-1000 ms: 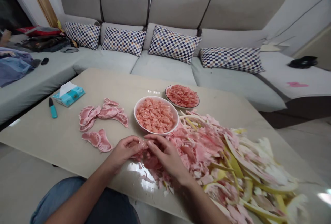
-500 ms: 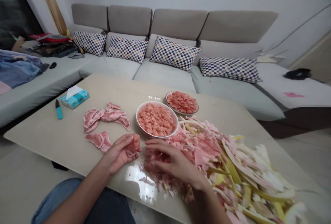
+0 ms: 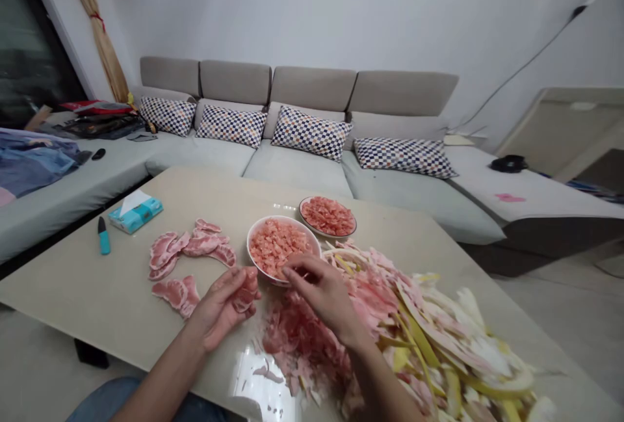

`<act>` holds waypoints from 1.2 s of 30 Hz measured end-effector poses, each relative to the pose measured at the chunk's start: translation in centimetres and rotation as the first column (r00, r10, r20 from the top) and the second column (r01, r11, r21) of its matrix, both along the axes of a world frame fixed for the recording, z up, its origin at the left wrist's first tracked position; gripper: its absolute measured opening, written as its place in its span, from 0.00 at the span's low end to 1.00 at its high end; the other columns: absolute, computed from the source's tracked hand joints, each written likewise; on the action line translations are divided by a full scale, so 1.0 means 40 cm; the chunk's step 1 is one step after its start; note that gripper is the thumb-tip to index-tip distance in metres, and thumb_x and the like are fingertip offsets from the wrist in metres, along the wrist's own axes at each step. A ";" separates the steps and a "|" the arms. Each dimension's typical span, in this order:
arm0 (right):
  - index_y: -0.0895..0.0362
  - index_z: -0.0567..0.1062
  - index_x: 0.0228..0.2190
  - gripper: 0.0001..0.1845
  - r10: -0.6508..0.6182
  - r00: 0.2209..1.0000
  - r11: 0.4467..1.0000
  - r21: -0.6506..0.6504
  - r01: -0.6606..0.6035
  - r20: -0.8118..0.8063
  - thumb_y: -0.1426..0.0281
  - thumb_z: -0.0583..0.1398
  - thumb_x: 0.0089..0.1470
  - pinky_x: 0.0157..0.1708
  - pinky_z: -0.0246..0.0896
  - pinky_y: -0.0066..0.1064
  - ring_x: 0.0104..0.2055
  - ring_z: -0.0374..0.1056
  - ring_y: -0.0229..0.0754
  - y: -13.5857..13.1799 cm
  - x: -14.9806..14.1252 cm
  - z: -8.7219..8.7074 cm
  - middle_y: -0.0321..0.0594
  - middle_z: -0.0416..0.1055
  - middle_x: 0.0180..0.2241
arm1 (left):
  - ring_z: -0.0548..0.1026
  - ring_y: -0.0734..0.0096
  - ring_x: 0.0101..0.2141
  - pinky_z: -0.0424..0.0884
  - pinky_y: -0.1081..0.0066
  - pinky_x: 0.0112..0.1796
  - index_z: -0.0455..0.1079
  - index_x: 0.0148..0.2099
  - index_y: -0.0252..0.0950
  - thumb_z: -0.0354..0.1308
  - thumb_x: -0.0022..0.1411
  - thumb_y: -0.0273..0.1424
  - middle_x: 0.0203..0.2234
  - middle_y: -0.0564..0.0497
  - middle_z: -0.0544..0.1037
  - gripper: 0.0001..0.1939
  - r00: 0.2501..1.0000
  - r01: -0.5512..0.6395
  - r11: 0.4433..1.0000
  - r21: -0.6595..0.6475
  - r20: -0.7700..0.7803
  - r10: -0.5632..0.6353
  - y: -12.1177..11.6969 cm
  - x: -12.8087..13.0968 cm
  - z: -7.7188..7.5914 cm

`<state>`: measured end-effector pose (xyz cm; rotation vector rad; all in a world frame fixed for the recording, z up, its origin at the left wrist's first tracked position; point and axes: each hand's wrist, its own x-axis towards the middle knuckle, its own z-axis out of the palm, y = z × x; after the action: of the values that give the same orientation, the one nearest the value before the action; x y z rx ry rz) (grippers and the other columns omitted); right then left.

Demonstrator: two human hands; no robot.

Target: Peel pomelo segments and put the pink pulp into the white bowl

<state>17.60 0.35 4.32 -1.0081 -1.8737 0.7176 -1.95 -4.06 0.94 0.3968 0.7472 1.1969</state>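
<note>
My left hand [image 3: 221, 308] is closed around a peeled pink pomelo segment [image 3: 246, 292], held just above the table in front of the bowl. My right hand [image 3: 324, 292] reaches over the near rim of a white bowl [image 3: 250, 256] filled with pink pomelo pulp [image 3: 277, 243]. Its thumb and forefinger are drawn together; whatever is between them is too small to make out. Left of the hands lie several pomelo segments [image 3: 166, 253] still in their membrane. Under and beside my right forearm spreads a heap of pink membrane scraps [image 3: 302, 337].
Behind the bowl stands a dark-rimmed plate of pulp [image 3: 327, 215]. Thick yellow and white pomelo rind [image 3: 453, 344] covers the table's right side. A tissue pack [image 3: 136, 212] and a teal-handled knife [image 3: 103, 237] lie at left. A grey sofa [image 3: 292, 171] runs behind the table [image 3: 219, 197].
My right hand has moved from above the membrane scraps up to the bowl's near rim, its fingers drawing together. My left hand keeps its segment. The view has tilted upward.
</note>
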 end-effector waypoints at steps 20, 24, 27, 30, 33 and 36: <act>0.55 0.80 0.37 0.11 0.133 0.971 0.934 -0.302 -0.190 -0.198 0.61 0.63 0.55 0.38 0.65 0.30 0.37 0.72 0.41 0.067 0.010 0.005 0.38 0.78 0.35 | 0.71 0.59 0.47 0.65 0.66 0.49 0.79 0.35 0.37 0.63 0.57 0.37 0.42 0.46 0.75 0.09 0.742 0.131 0.873 0.470 -0.631 0.228 0.123 0.054 0.040; 0.56 0.80 0.35 0.13 0.151 0.923 0.846 -0.437 -0.306 -0.354 0.59 0.65 0.53 0.30 0.63 0.27 0.31 0.69 0.37 0.081 0.020 -0.013 0.36 0.76 0.30 | 0.72 0.66 0.38 0.68 0.72 0.37 0.77 0.35 0.36 0.65 0.55 0.38 0.39 0.48 0.74 0.10 0.867 0.132 0.932 0.337 -0.495 0.056 0.118 0.062 0.041; 0.56 0.80 0.34 0.15 0.158 0.895 0.779 -0.504 -0.373 -0.417 0.57 0.64 0.53 0.24 0.61 0.25 0.25 0.65 0.35 0.085 0.024 -0.020 0.33 0.72 0.25 | 0.71 0.71 0.33 0.67 0.74 0.33 0.76 0.35 0.35 0.65 0.55 0.37 0.36 0.49 0.74 0.10 0.906 0.148 0.945 0.292 -0.423 -0.012 0.116 0.065 0.037; 0.56 0.80 0.35 0.14 0.153 0.932 0.834 -0.463 -0.300 -0.328 0.59 0.63 0.54 0.27 0.63 0.27 0.28 0.68 0.37 0.081 0.022 -0.015 0.36 0.76 0.28 | 0.71 0.72 0.32 0.68 0.75 0.32 0.76 0.37 0.35 0.65 0.55 0.38 0.34 0.50 0.75 0.12 0.897 0.160 0.950 0.268 -0.440 -0.027 0.118 0.064 0.034; 0.55 0.81 0.37 0.12 0.115 0.979 0.934 -0.316 -0.165 -0.171 0.61 0.62 0.56 0.38 0.65 0.31 0.37 0.72 0.43 0.067 0.009 0.001 0.39 0.79 0.36 | 0.70 0.71 0.31 0.67 0.75 0.30 0.76 0.37 0.34 0.64 0.55 0.41 0.31 0.50 0.75 0.15 0.858 0.169 0.953 0.253 -0.514 -0.016 0.124 0.060 0.034; 0.54 0.81 0.39 0.13 0.071 0.995 0.972 -0.220 -0.085 -0.072 0.62 0.60 0.58 0.41 0.66 0.34 0.40 0.73 0.46 0.052 -0.007 0.016 0.41 0.80 0.38 | 0.70 0.71 0.32 0.66 0.76 0.29 0.76 0.35 0.34 0.64 0.55 0.42 0.31 0.50 0.75 0.15 0.825 0.143 0.945 0.295 -0.563 0.051 0.128 0.056 0.033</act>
<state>17.34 2.44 4.97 -1.0417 -1.8145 1.0130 0.28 1.07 2.25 1.0791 1.0407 1.1642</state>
